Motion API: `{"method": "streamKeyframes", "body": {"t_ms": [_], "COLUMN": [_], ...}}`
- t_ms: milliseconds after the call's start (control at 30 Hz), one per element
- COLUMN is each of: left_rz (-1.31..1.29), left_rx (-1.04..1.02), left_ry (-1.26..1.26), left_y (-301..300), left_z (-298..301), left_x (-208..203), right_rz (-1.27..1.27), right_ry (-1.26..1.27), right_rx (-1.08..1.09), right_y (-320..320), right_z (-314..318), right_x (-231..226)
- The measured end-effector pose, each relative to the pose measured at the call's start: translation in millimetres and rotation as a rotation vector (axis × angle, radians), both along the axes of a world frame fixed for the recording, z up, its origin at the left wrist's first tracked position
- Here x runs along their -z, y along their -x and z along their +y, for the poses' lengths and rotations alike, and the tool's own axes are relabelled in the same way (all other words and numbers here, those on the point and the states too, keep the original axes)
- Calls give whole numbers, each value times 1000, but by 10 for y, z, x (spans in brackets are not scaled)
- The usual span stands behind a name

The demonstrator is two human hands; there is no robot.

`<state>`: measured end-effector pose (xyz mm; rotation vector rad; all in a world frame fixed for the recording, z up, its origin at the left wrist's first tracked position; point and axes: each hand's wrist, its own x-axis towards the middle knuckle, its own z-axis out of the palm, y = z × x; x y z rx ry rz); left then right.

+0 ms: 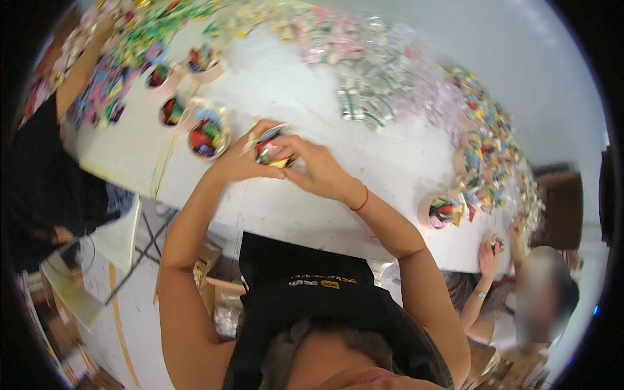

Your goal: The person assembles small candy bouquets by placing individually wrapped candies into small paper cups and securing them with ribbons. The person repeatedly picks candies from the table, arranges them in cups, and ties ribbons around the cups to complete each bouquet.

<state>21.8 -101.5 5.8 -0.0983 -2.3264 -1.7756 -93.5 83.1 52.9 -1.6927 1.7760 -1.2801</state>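
Both my hands are wrapped round a small tub of colourful wrapped packets (268, 153), held over the near part of the white table (292, 84). My left hand (235, 161) curves round its left side. The fingers of my right hand (318, 170) reach over its top from the right, touching the packets. Most of the tub's wall is hidden by my hands. Just left of my left hand stands a pale round tub (224, 144) filled with red, green and blue packets.
Several more filled tubs (190, 121) stand at the left. Heaps of green packets (153, 32), pink packets (335, 36), silver packets (372, 91) and yellow mixed packets (484, 140) line the far and right sides. A filled tub (426, 213) stands at right. Co-workers sit on both sides.
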Motion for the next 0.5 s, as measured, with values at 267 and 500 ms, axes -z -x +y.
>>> {"method": "streamKeyframes", "body": {"t_ms": [267,500], "left_rz": [-121,-112], "left_rx": [-145,-156], "left_ry": [-142,-124], "left_y": [27,106], "left_z": [136,184], "left_x": [4,99], "right_rz": [-794,508], "right_ry": [497,174], "right_rx": [939,1027], "right_y": [1112,2047], "right_z": [1363,1146], "right_x": [839,847]}}
